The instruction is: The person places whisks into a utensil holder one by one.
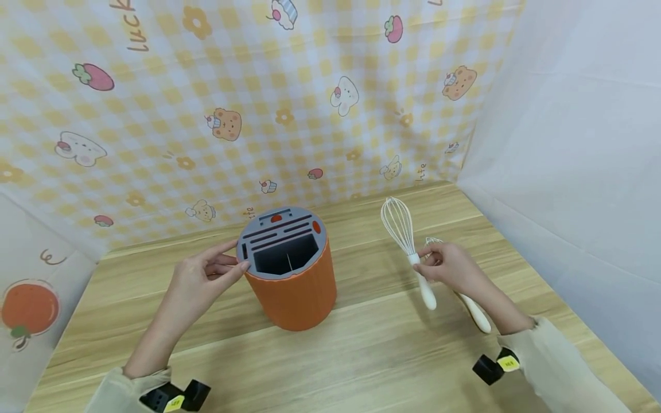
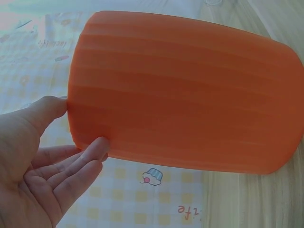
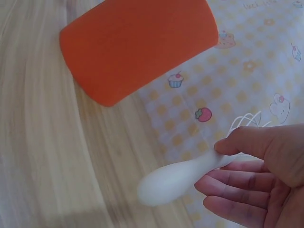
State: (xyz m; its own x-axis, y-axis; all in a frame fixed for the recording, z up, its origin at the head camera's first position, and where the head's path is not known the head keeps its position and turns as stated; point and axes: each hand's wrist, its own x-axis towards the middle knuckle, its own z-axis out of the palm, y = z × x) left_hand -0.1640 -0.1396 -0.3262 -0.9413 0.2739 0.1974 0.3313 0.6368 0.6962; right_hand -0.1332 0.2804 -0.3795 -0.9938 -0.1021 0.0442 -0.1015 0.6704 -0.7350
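Note:
An orange cylindrical utensil holder [image 1: 299, 301] with a grey slotted top [image 1: 263, 236] stands upright on the table. At the left of its rim, my left hand [image 1: 198, 281] holds it with thumb and fingertips; the left wrist view shows these fingers [image 2: 76, 183] against the ribbed orange side. Off to the right, my right hand [image 1: 457, 268] pinches a white whisk [image 1: 426, 292] near where handle and wires meet. Its wire loops point away from me, and the rounded handle end [image 3: 166, 185] sticks out below the fingers. Another white whisk [image 1: 477, 315] lies partly hidden beneath the right hand and forearm.
The wood-grain table [image 1: 361, 355] meets a yellow checked cloth [image 1: 310, 143] at the back. A plain white sheet [image 1: 568, 143] hangs along the right side. Dark slots and one large opening [image 1: 286, 257] show in the holder's top.

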